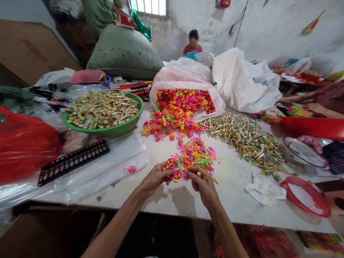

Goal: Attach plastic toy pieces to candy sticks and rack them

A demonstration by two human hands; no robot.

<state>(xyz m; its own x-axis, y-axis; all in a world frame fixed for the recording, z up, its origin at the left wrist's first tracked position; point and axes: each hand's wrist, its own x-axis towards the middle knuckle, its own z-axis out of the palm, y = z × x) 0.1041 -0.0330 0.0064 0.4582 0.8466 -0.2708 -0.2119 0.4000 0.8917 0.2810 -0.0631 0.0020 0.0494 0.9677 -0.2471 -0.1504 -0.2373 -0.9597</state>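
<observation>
My left hand (158, 176) is closed on small plastic trinkets (170, 164) in red, yellow and pink, some with a round wheel-like end. Close beside it, my right hand (202, 184) is curled with a small pale-ended tube (199, 174) showing among its fingers. The fingertips of both hands nearly meet over the white table. Just behind them lies a loose pile of bright plastic trinkets (197, 152) in pink, yellow, green and orange. A single red trinket (131, 169) rests on clear plastic bags to the left.
An open white sack (185, 75) spills more trinkets at the back. Wrapped tubes fill a green basin (138, 116) and form a heap (247, 138) on the right. A black rack (73, 161), red bag (27, 147) and red basket (324, 204) flank me. Co-workers sit behind and at right.
</observation>
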